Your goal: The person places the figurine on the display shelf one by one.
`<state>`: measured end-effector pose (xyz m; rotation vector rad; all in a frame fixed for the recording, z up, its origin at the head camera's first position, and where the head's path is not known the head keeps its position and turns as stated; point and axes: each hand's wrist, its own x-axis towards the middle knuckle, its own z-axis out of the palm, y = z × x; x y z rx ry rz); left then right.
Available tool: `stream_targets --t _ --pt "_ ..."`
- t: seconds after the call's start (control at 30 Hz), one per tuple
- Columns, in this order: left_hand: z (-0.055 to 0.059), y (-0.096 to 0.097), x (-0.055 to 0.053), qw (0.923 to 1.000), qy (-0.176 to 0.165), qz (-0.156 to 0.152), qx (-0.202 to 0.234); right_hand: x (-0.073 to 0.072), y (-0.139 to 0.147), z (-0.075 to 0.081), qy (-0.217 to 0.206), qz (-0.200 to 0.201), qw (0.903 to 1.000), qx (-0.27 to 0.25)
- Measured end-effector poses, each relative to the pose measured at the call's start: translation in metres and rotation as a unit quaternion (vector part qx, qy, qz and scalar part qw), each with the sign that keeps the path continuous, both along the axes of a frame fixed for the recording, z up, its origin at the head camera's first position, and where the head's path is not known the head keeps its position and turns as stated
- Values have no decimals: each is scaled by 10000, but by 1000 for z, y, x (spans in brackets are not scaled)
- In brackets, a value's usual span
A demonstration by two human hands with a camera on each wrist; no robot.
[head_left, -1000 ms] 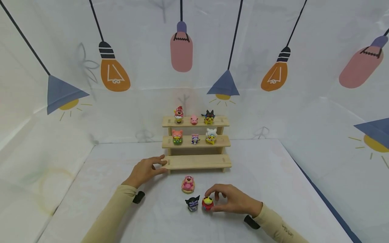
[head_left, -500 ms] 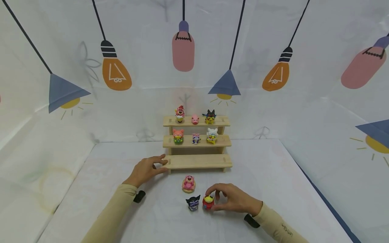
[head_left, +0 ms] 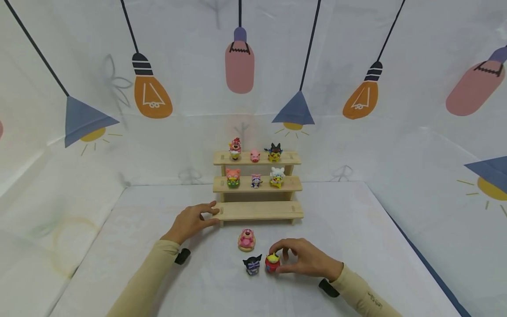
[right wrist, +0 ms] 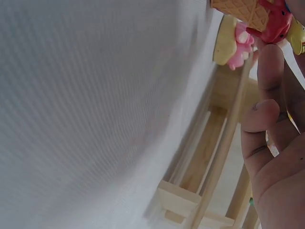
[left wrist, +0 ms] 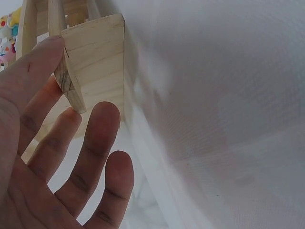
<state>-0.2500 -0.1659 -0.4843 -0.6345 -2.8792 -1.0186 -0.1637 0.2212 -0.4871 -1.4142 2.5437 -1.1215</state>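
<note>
In the head view, my left hand holds the left end of the three-tier wooden display shelf at its lowest step. Close up in the left wrist view, thumb and forefinger are at the plank end, the other fingers spread loosely. My right hand pinches a small red figurine with a yellow top between thumb and forefinger. A waffle-patterned part shows under its red body in the right wrist view. Beside it stands a black-eared figurine with a purple bow; a pink bear figurine sits farther back.
Figurines stand on the upper two steps, among them a pink pig on the top and a white-hooded yellow figure on the middle one. A white cloth covers the table. Behind it hangs a lamp-printed white sheet.
The head view has shifted slightly. Both hands keep their hold, and the figurines and shelf stay almost exactly where they were.
</note>
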Motion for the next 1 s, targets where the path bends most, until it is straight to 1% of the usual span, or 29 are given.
stream_targets --t 0.2,0.33,0.47,0.67,0.77,1.0 --pt "-2 -1 0 10000 10 -6 0 -4 3 2 -13 -47 10000 -20" --pt "-3 -1 -1 10000 5 -39 11 -8 6 5 -41 -214 9998 -47" --pt "-2 -1 -1 10000 -33 -41 44 -15 8 13 -22 -359 9993 -48" --pt "-2 0 -2 10000 -42 -16 62 -26 10 26 156 -483 9987 -88" --pt "-2 -1 -2 10000 -24 -12 67 -31 9 31 174 -553 9983 -97" --pt "-5 -3 -2 9999 -24 -25 105 -39 2 37 129 -873 9957 -287"
